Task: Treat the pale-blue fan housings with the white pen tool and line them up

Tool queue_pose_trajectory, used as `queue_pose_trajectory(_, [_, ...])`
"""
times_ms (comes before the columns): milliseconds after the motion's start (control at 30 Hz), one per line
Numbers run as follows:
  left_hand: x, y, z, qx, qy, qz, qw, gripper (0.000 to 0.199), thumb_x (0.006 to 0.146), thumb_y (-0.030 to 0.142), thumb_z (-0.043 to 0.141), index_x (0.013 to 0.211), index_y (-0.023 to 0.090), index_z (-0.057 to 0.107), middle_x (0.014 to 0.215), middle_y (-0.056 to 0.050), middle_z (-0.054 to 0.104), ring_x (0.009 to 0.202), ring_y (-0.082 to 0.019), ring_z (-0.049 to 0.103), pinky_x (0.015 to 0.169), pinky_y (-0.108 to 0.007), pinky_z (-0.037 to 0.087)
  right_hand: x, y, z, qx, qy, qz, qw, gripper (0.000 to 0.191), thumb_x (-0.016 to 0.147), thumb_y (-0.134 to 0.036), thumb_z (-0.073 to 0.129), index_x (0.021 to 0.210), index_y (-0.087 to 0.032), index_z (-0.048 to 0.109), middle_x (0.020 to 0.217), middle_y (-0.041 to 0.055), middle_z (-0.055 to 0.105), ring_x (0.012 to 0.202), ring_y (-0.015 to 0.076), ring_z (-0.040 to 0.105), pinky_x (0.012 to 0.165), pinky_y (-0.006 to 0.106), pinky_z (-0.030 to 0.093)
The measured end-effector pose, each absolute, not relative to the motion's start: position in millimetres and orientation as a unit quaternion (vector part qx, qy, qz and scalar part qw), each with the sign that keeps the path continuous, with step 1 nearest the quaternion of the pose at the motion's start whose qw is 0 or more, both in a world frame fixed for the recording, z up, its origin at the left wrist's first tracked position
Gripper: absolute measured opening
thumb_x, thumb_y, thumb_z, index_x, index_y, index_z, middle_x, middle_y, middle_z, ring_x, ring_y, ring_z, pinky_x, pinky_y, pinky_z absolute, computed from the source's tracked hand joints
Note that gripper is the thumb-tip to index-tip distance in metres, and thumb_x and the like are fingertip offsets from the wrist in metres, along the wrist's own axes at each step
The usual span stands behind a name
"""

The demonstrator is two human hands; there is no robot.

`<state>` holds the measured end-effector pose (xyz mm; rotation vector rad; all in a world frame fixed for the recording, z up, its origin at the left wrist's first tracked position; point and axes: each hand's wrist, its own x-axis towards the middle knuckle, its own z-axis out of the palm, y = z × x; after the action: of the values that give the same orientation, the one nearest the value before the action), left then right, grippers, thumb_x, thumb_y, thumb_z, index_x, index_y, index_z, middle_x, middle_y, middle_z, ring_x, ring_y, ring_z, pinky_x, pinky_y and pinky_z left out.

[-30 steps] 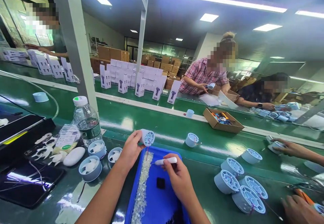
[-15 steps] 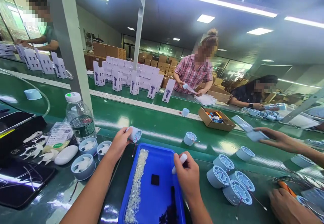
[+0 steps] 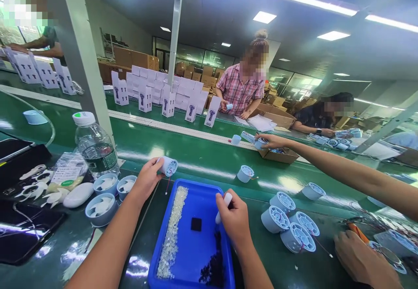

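A light blue round fan housing (image 3: 170, 166) with a thin red wire hanging from it is gripped in my left hand (image 3: 149, 176), just beyond the back left corner of a blue tray (image 3: 204, 260). My right hand (image 3: 235, 219) is closed round a white pen-like tool (image 3: 224, 207) over the tray's right side. Inside the tray, small clear pieces (image 3: 172, 232) line the left side, a black square (image 3: 196, 224) lies in the middle, and small dark pieces (image 3: 210, 268) are heaped at the lower right.
At the left stand a water bottle (image 3: 97, 149) and housings with white fan blades (image 3: 101, 209). Several blue housings (image 3: 274, 219) sit to the right. A co-worker's arm (image 3: 342, 167) reaches over the green belt (image 3: 196, 149); their other hand (image 3: 362, 254) is at lower right.
The co-worker's arm has reached left and farther across the belt with a blue part. The person in the plaid shirt has lowered their hands. My hands keep their holds; the view has shifted slightly.
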<state>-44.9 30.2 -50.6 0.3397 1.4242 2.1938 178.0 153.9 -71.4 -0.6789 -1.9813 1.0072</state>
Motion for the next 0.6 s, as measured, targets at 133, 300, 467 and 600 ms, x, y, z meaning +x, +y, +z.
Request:
queue_pose_trajectory(133, [-47.8, 26.8, -50.2, 0.114, 0.510, 0.816, 0.248, 0.045, 0.048, 0.043, 0.084, 0.075, 0.015, 0.062, 0.073, -0.001, 0.058, 0.067, -0.014, 0.051, 0.051, -0.022, 0.048, 180.1, 154.2, -73.0, -0.263, -0.780, 0.400, 0.403, 0.039, 0.085, -0.040, 0.050, 0.057, -0.022, 0.029, 0.052, -0.0076, 0.030, 0.049, 0.0094, 0.030, 0.048, 0.022, 0.027])
queue_pose_trajectory(300, [-43.8, 27.1, -47.5, 0.095, 0.490, 0.829, 0.252, 0.026, 0.061, 0.028, 0.076, 0.077, 0.013, 0.063, 0.077, -0.003, 0.060, 0.070, -0.015, 0.054, 0.051, -0.024, 0.050, 180.6, 153.6, -74.1, -0.257, -0.782, 0.400, 0.404, 0.039, 0.084, -0.039, 0.051, 0.057, -0.022, 0.029, 0.051, -0.0077, 0.030, 0.048, 0.0090, 0.030, 0.047, 0.022, 0.026])
queue_pose_trajectory(467, [-39.3, 28.7, -43.2, 0.073, 0.472, 0.840, 0.257, 0.006, 0.073, 0.017, 0.062, 0.076, 0.012, 0.061, 0.076, -0.004, 0.060, 0.067, -0.014, 0.054, 0.050, -0.024, 0.051, 180.9, 153.2, -75.1, -0.254, -0.778, 0.401, 0.411, 0.040, 0.085, -0.040, 0.051, 0.057, -0.022, 0.030, 0.052, -0.0077, 0.029, 0.048, 0.0090, 0.029, 0.047, 0.022, 0.026])
queue_pose_trajectory(600, [-38.0, 29.2, -41.0, 0.065, 0.461, 0.845, 0.262, 0.006, 0.079, 0.014, 0.057, 0.076, 0.011, 0.061, 0.075, -0.005, 0.060, 0.065, -0.013, 0.054, 0.050, -0.024, 0.052, 180.2, 153.8, -75.9, -0.254, -0.775, 0.405, 0.413, 0.040, 0.086, -0.040, 0.051, 0.057, -0.022, 0.029, 0.052, -0.0079, 0.028, 0.048, 0.0088, 0.028, 0.046, 0.022, 0.025])
